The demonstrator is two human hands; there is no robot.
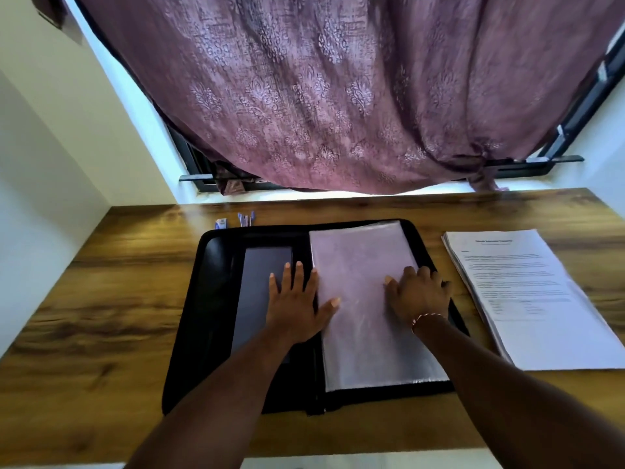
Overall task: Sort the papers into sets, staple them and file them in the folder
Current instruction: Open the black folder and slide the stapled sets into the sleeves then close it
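A black zip folder [209, 319] lies open on the wooden desk in front of me. Its right half carries a stack of clear plastic sleeves [358, 265]. My left hand [294, 306] lies flat with straight fingers across the folder's spine, thumb on the sleeves. My right hand [417, 292] rests on the right part of the sleeves, fingers bent at the sleeves' right edge; whether they hold a sleeve is unclear. A pile of printed papers [534, 299] lies on the desk to the right of the folder, apart from both hands.
Behind the folder at the back left lie several blue pens [246, 218] and a small blue-and-white box [221, 223]. A purple curtain [338, 96] hangs over the window beyond the desk. White walls close in on the left. Bare desk wood [101, 299] shows left of the folder.
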